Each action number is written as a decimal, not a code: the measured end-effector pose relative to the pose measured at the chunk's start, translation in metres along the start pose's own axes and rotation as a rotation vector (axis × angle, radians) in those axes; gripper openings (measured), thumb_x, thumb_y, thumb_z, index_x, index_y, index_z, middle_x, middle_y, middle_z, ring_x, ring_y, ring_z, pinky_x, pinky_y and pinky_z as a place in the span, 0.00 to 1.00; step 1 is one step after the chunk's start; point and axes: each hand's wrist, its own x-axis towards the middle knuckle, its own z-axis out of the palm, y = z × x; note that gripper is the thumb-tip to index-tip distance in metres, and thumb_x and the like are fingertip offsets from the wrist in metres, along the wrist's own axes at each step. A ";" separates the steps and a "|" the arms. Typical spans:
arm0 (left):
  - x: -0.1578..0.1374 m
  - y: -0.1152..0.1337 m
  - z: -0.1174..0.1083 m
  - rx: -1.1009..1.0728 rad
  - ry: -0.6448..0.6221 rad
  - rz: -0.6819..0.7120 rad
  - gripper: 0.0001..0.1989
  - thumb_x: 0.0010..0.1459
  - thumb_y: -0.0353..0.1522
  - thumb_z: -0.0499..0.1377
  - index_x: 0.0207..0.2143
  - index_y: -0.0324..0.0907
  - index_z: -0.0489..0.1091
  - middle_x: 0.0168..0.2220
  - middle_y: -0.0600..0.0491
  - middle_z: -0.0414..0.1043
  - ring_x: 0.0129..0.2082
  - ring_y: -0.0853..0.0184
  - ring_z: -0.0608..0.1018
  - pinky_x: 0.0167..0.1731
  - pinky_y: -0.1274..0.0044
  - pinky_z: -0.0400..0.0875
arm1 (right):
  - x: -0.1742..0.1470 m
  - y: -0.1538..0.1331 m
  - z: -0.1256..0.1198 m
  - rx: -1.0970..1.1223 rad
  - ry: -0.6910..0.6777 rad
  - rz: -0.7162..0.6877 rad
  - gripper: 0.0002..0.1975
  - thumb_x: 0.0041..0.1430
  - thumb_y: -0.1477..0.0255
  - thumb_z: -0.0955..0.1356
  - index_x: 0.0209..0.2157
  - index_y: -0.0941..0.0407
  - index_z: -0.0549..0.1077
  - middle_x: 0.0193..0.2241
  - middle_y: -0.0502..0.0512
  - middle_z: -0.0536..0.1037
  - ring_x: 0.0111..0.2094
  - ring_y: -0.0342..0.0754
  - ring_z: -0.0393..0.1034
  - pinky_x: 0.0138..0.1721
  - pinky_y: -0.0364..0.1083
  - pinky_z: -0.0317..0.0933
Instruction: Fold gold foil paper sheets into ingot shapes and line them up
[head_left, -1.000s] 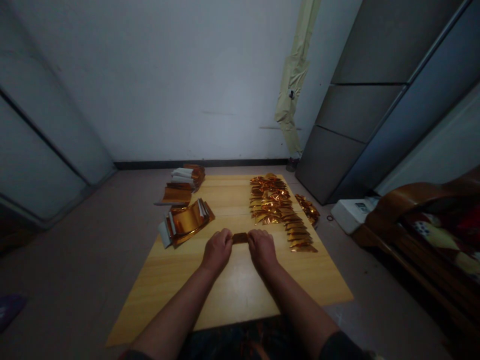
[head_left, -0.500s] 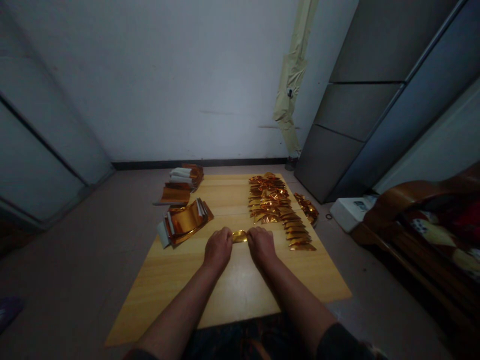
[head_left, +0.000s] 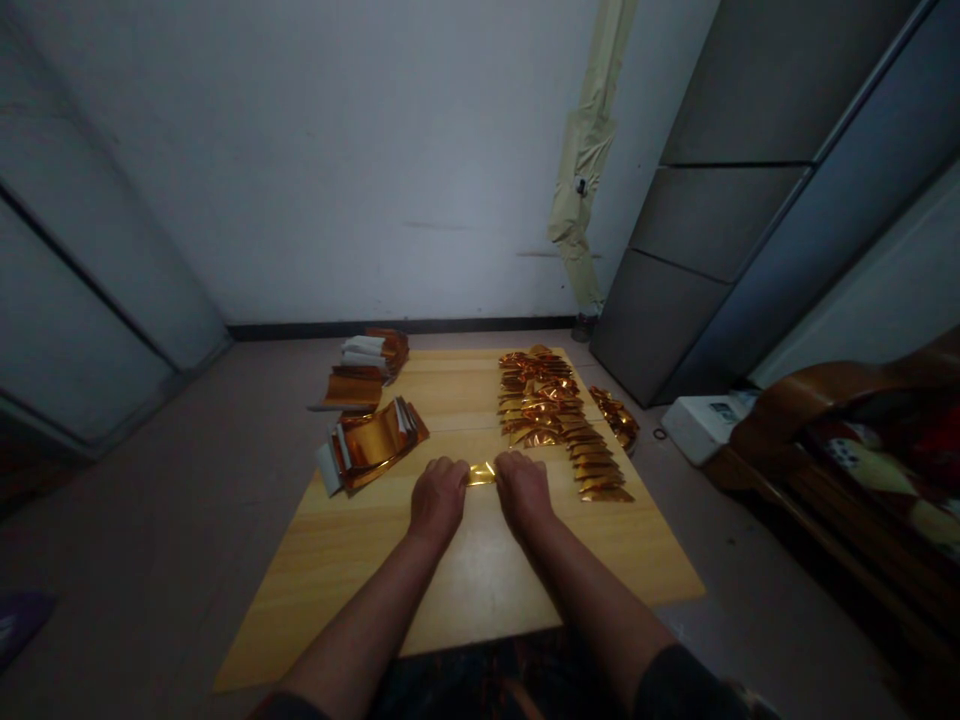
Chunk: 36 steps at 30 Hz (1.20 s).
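Head view: a gold strip is held between two bare hands above the wooden table; all places below are given from this strip.
Left hand: the strip's left end is gripped by the left hand; its fingers are curled narrowly onto the strip, the tips being hidden behind the knuckles.
Right hand: the strip's right end is gripped likewise by the right hand, with the fingers bent in tightly and the tips out of sight.
Bare middle: only a short shiny stretch is left uncovered between the hands; by the hold at both ends the strip is probably kept straight and steady. Whether the table is touched by it cannot be told.
Loose sheets: left of the strip and a little beyond it, a curled stack of gold sheets is set, and farther beyond, a second stack is placed, presumably for the left hand's reach.
Folded pieces: right of the strip and beyond it, folded gold pieces are laid in overlapping rows, apparently to save room; nearer, just past the right hand, they are continued by a neat column.
Outer heap: farther right of the strip, past the table's edge, a shiny heap is seen.
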 end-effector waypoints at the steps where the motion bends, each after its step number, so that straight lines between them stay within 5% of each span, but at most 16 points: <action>1: 0.000 0.000 0.000 0.004 -0.003 0.004 0.09 0.64 0.31 0.52 0.36 0.45 0.73 0.35 0.50 0.69 0.38 0.62 0.68 0.36 0.74 0.61 | 0.000 0.001 0.001 -0.016 0.016 -0.048 0.09 0.68 0.70 0.62 0.39 0.54 0.73 0.38 0.55 0.75 0.39 0.48 0.66 0.37 0.46 0.47; 12: 0.004 -0.023 -0.007 -0.080 -0.059 0.302 0.10 0.62 0.31 0.56 0.43 0.47 0.75 0.41 0.51 0.73 0.40 0.63 0.69 0.39 0.71 0.62 | 0.010 0.030 0.008 -0.022 0.055 -0.480 0.11 0.66 0.72 0.64 0.33 0.56 0.78 0.31 0.54 0.74 0.35 0.46 0.62 0.35 0.45 0.48; 18: 0.012 -0.027 0.003 0.036 -0.014 0.420 0.12 0.66 0.32 0.52 0.37 0.43 0.75 0.34 0.50 0.71 0.36 0.63 0.68 0.35 0.72 0.62 | 0.014 0.027 0.007 -0.088 0.071 -0.505 0.14 0.63 0.78 0.62 0.29 0.59 0.77 0.27 0.54 0.73 0.27 0.44 0.57 0.30 0.45 0.46; 26: 0.010 -0.031 0.017 0.076 0.102 0.519 0.14 0.67 0.29 0.49 0.31 0.40 0.71 0.29 0.50 0.68 0.32 0.65 0.66 0.32 0.74 0.63 | 0.008 0.026 0.005 -0.170 0.053 -0.553 0.11 0.61 0.79 0.62 0.31 0.60 0.76 0.29 0.57 0.73 0.30 0.46 0.61 0.33 0.46 0.48; 36: 0.009 -0.029 0.013 0.056 0.076 0.491 0.14 0.66 0.28 0.48 0.30 0.40 0.69 0.29 0.50 0.66 0.31 0.65 0.66 0.33 0.73 0.64 | 0.007 0.017 0.000 -0.156 0.019 -0.471 0.10 0.64 0.68 0.65 0.35 0.58 0.76 0.34 0.58 0.75 0.38 0.49 0.64 0.41 0.48 0.50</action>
